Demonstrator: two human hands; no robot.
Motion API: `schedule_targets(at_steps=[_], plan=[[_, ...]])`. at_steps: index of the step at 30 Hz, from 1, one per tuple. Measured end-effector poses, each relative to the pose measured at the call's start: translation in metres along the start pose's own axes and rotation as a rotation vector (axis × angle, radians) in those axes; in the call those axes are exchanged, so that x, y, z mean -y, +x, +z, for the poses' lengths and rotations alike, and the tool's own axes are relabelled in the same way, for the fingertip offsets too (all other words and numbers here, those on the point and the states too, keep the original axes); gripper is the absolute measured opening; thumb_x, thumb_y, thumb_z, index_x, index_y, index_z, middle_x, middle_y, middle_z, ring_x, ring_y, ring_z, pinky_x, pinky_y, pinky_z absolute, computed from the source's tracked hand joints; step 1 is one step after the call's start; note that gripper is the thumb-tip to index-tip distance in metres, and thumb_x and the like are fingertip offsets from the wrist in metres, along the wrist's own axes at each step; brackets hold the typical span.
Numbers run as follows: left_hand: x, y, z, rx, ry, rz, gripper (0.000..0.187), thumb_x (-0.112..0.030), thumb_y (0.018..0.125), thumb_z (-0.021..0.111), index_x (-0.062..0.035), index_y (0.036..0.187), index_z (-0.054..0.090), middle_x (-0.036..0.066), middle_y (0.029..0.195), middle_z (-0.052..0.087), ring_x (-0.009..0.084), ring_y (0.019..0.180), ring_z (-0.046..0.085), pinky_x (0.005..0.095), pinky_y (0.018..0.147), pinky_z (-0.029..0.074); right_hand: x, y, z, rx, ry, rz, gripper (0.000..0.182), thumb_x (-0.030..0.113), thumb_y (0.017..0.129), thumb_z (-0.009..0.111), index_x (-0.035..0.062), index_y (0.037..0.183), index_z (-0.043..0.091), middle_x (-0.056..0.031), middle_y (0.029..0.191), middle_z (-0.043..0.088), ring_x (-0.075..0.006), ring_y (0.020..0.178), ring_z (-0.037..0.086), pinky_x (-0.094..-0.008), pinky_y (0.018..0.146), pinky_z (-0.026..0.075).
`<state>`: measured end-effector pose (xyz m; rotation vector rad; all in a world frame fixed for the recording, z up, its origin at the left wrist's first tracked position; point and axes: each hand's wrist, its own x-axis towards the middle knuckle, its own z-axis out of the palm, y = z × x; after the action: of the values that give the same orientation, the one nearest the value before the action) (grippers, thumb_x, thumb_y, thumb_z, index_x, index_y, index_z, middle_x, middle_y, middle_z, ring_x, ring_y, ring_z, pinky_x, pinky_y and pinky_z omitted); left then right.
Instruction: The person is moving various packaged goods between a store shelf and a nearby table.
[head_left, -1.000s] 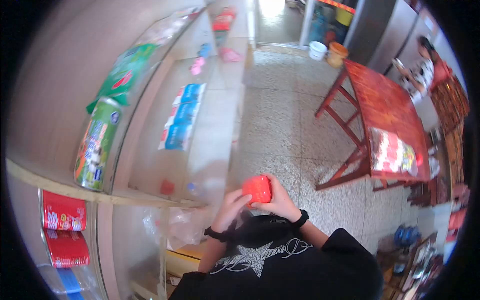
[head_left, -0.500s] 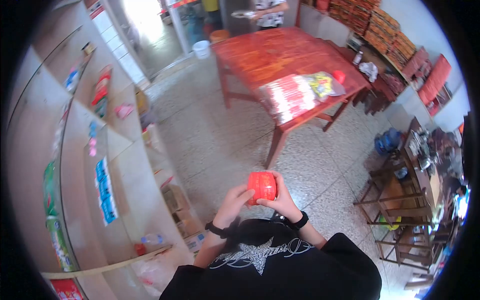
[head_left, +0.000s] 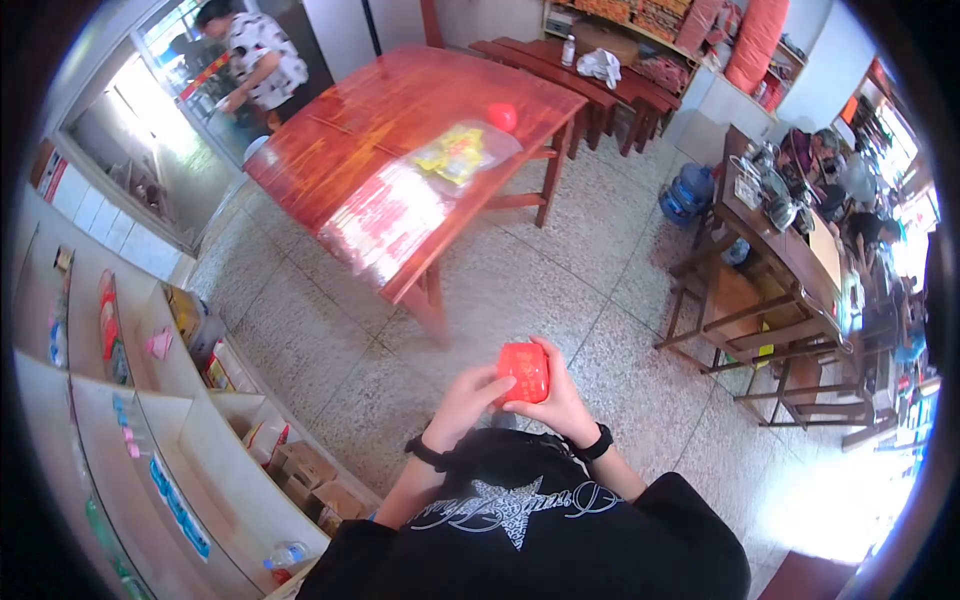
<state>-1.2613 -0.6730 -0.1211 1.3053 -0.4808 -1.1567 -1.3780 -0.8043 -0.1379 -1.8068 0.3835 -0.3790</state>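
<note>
A shiny red rounded package [head_left: 526, 372] with gold markings is held in front of my chest. My right hand [head_left: 562, 398] wraps round its right side and underside, thumb across the lower front. My left hand [head_left: 468, 402] is on its left side, thumb against the front and slightly blurred. What its hidden fingers do behind the package cannot be seen. Beyond my hands stands a red-brown wooden table [head_left: 340, 130], bearing clear-wrapped red-and-white packs [head_left: 390, 218], a yellow packet [head_left: 452, 155] and another red object [head_left: 501, 117].
Shelves [head_left: 215, 450] holding packaged goods run along my left. A person [head_left: 262, 62] in a patterned shirt stands behind the table. Wooden benches [head_left: 600, 85] are at the back, with blue water jugs [head_left: 688, 192] and a cluttered desk [head_left: 770, 215] to the right.
My view has swung to the right, so the table now appears further left and more of the desk side shows. Both hands still hold the red package, which has turned slightly.
</note>
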Motion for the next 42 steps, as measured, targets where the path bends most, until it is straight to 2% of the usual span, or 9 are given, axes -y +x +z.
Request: schedule_targets(at_steps=[6, 16, 23, 25, 28, 30, 34, 37, 42], plan=[[-0.004, 0.049, 0.024, 0.067, -0.279, -0.059, 0.021, -0.021, 0.089, 0.056, -0.0023, 0.097, 0.061, -0.001, 0.079, 0.058, 0.0051, 0.064, 0.052, 0.0190, 0.058, 0.041, -0.016, 0.003, -0.029, -0.217, 0.046, 0.055, 0.096, 0.029, 0.058, 0.082, 0.0007, 0.131, 0.026, -0.0190, 0.121, 0.042, -0.0314, 0.111, 0.046, -0.0388, 0.093, 0.039], [-0.047, 0.175, -0.003, 0.304, 0.025, -0.045, 0.023, -0.020, 0.089, 0.056, 0.0002, 0.100, 0.060, -0.002, 0.079, 0.059, 0.0054, 0.067, 0.053, 0.0199, 0.063, 0.043, -0.018, 0.101, -0.073, -0.399, -0.397, -0.035, 0.093, 0.030, 0.057, 0.081, 0.0000, 0.128, 0.030, -0.0222, 0.114, 0.045, -0.0379, 0.104, 0.049, -0.0411, 0.086, 0.043], [-0.106, 0.258, -0.023, 0.472, 0.283, 0.147, 0.039, -0.013, 0.085, 0.060, 0.0004, 0.120, 0.048, 0.004, 0.105, 0.057, 0.0087, 0.093, 0.054, 0.0237, 0.078, 0.045, 0.003, 0.199, -0.104, -0.370, -0.509, -0.165, 0.082, 0.024, 0.055, 0.081, 0.0020, 0.122, 0.038, -0.0198, 0.111, 0.049, -0.0366, 0.101, 0.050, -0.0410, 0.084, 0.043], [-0.128, 0.270, -0.028, 0.442, 0.126, -0.030, 0.045, -0.013, 0.085, 0.060, 0.0010, 0.123, 0.044, 0.005, 0.113, 0.055, 0.0107, 0.100, 0.052, 0.0258, 0.085, 0.044, -0.008, 0.215, -0.117, -0.298, -0.437, -0.179, 0.085, 0.031, 0.060, 0.078, 0.0016, 0.127, 0.036, -0.0164, 0.118, 0.048, -0.0320, 0.107, 0.049, -0.0397, 0.088, 0.041], [-0.126, 0.285, -0.044, 0.458, -0.053, 0.034, 0.045, -0.010, 0.083, 0.061, 0.0012, 0.123, 0.044, 0.006, 0.115, 0.055, 0.0127, 0.103, 0.053, 0.0276, 0.090, 0.042, -0.014, 0.233, -0.124, -0.249, 0.356, -0.027, 0.091, 0.054, 0.074, 0.061, -0.0022, 0.136, 0.026, -0.0136, 0.135, 0.036, -0.0209, 0.126, 0.033, -0.0335, 0.103, 0.027], [-0.135, 0.288, -0.055, 0.493, -0.192, 0.074, 0.046, -0.008, 0.081, 0.063, -0.0008, 0.123, 0.044, 0.004, 0.113, 0.055, 0.0130, 0.103, 0.053, 0.0291, 0.089, 0.043, -0.014, 0.247, -0.128, -0.150, 0.609, 0.010, 0.082, 0.043, 0.077, 0.062, 0.0002, 0.137, 0.025, -0.0128, 0.135, 0.035, -0.0217, 0.126, 0.034, -0.0357, 0.104, 0.026], [-0.130, 0.311, -0.080, 0.380, -0.138, -0.030, 0.046, -0.005, 0.081, 0.062, -0.0007, 0.123, 0.044, 0.006, 0.115, 0.054, 0.0145, 0.105, 0.052, 0.0303, 0.091, 0.043, -0.031, 0.287, -0.139, 0.130, 0.836, 0.127, 0.073, 0.023, 0.077, 0.068, 0.0031, 0.135, 0.027, -0.0107, 0.133, 0.038, -0.0213, 0.124, 0.036, -0.0374, 0.103, 0.029], [-0.136, 0.337, -0.082, 0.282, -0.223, -0.017, 0.046, -0.006, 0.081, 0.063, -0.0006, 0.122, 0.045, 0.007, 0.116, 0.055, 0.0156, 0.105, 0.053, 0.0299, 0.091, 0.042, -0.043, 0.337, -0.154, 0.149, 0.747, 0.186, 0.070, 0.015, 0.075, 0.070, 0.0032, 0.131, 0.031, -0.0102, 0.129, 0.041, -0.0206, 0.119, 0.041, -0.0357, 0.100, 0.034], [-0.130, 0.399, -0.074, -0.224, -0.067, 0.213, 0.050, -0.005, 0.083, 0.060, 0.0001, 0.127, 0.038, 0.009, 0.113, 0.054, 0.0157, 0.106, 0.051, 0.0291, 0.092, 0.040, -0.088, 0.424, -0.186, 0.214, 0.461, 0.207, 0.068, 0.017, 0.074, 0.072, 0.0014, 0.129, 0.035, -0.0105, 0.119, 0.047, -0.0182, 0.109, 0.048, -0.0312, 0.093, 0.039]])
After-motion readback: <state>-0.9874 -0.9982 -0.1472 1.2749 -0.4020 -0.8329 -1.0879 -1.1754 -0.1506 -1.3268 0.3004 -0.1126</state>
